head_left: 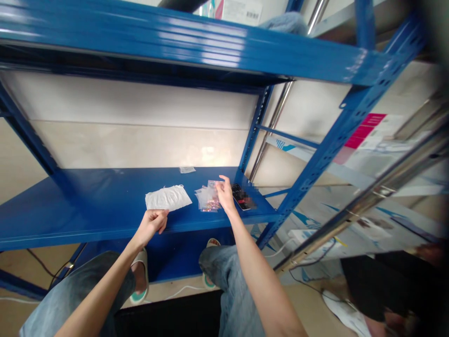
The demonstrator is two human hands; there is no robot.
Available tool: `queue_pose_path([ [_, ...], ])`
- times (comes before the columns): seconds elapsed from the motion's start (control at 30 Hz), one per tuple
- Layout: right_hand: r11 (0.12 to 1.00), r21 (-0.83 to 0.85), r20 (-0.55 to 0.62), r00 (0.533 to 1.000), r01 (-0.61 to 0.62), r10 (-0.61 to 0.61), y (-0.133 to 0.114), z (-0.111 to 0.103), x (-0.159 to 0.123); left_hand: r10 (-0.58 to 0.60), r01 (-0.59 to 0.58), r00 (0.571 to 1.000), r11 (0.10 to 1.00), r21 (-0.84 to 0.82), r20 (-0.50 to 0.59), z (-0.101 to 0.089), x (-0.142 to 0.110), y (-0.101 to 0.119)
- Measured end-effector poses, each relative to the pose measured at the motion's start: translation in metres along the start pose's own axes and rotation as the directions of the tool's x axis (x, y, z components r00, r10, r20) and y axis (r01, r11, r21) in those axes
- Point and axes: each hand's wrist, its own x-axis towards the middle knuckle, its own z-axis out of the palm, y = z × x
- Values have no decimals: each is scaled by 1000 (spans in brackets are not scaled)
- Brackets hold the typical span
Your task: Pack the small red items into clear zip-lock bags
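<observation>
A flat, crumpled white pouch [168,198] lies on the blue shelf board [94,196], its near left edge at my left hand [153,221]. That hand's fingers are curled closed against the edge. To the right, my right hand [225,193] pinches the top of a small clear zip bag [212,185]. Under and beside it are more small clear bags [205,199], with small reddish-orange bits [213,204] showing through the plastic. A dark phone [240,196], partly blurred out, rests just right of my right hand.
A small white packet [187,170] lies at the shelf's back edge. A blue beam [196,42] crosses overhead, and a blue upright [315,164] stands at the right. Beyond it are a metal pole [351,210], boxes and another person's dark clothing [393,281].
</observation>
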Motion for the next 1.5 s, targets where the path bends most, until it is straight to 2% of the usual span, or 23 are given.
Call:
queue_pose_path([
  [0.1, 951, -274, 44, 990, 143, -136, 6, 8, -5, -4, 3, 1000, 998, 59, 18, 3, -1, -1],
  [0.23, 875, -439, 93, 979, 204, -182, 8, 14, -12, 15, -6, 998, 986, 164, -55, 23, -20, -2],
  [0.3, 852, -482, 55, 978, 204, -203, 6, 13, -13, 10, 7, 995, 984, 176, -99, 41, -39, -3],
  [0.37, 854, -491, -28, 977, 172, -213, 5, 9, -14, -34, 46, 997, 984, 170, -75, 62, -61, -6],
  [0.43, 869, -478, -111, 972, 129, -206, 3, 5, -16, -26, 24, 1000, 967, 255, 3, 84, -84, -9],
  [0.5, 877, -469, -162, 966, 103, -199, 2, 0, -20, 33, -101, 986, 899, 426, 164, 105, -105, -11],
  [0.6, 878, -468, -180, 962, 99, -204, -2, -5, -29, 66, -258, 937, 791, 555, 342, 130, -132, -14],
  [0.7, 879, -465, -179, 960, 111, -216, -6, -10, -40, 65, -381, 883, 677, 630, 464, 141, -150, -17],
  [0.77, 876, -463, -158, 960, 133, -229, -7, -14, -47, 59, -429, 860, 623, 654, 507, 141, -156, -16],
  [0.87, 875, -457, -110, 966, 159, -233, -7, -19, -53, 91, -470, 848, 585, 660, 523, 132, -158, -8],
  [0.97, 886, -440, -70, 978, 148, -198, -7, -27, -62, 119, -493, 845, 550, 674, 521, 115, -158, 1],
  [1.07, 892, -426, 11, 987, 151, -162, -16, -36, -83, 127, -521, 831, 517, 679, 541, 95, -163, 5],
  [1.2, 882, -373, 178, 955, 288, -237, -44, -38, -138, 72, -415, 893, 516, 749, 445, 75, -171, 2],
  [1.27, 902, -305, 234, 942, 305, -240, -62, -33, -172, 52, -387, 904, 526, 758, 425, 71, -175, 3],
  [1.4, 967, -185, 275, 954, 174, -119, -99, -16, -231, 18, -348, 916, 532, 772, 401, 70, -177, 9],
  [1.5, 977, -165, 308, 948, 135, -79, -119, -7, -260, 3, -322, 926, 527, 786, 377, 67, -177, 13],
])
